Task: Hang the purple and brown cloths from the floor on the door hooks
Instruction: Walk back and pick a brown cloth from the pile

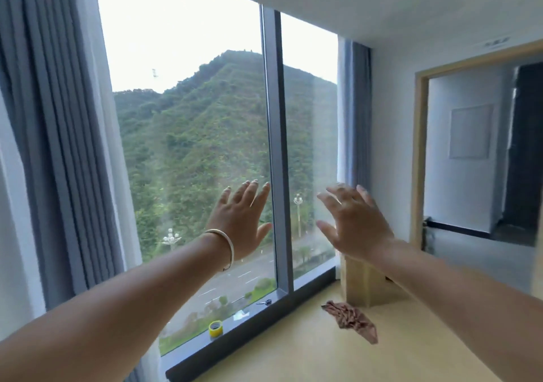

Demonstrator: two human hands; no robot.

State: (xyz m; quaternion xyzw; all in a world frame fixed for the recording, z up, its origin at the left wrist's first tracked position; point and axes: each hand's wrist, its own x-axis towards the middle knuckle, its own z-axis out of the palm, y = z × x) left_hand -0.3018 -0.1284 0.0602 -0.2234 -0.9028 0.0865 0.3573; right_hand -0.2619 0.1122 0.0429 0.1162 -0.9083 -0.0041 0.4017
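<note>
Brown cloth (pixel 351 320): one, on floor (pixel 293 358); two hands, empty.

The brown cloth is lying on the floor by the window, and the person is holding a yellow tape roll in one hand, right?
Not quite. The brown cloth does lie on the floor by the window, but the head view shows both hands empty: the left hand and right hand are raised with fingers spread. The yellow tape roll sits on the sill.

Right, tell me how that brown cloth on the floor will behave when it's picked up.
The brown cloth lies crumpled in soft folds, so it is probably floppy and will drape. It looks thin, so likely light. It should not roll or tip.
</note>
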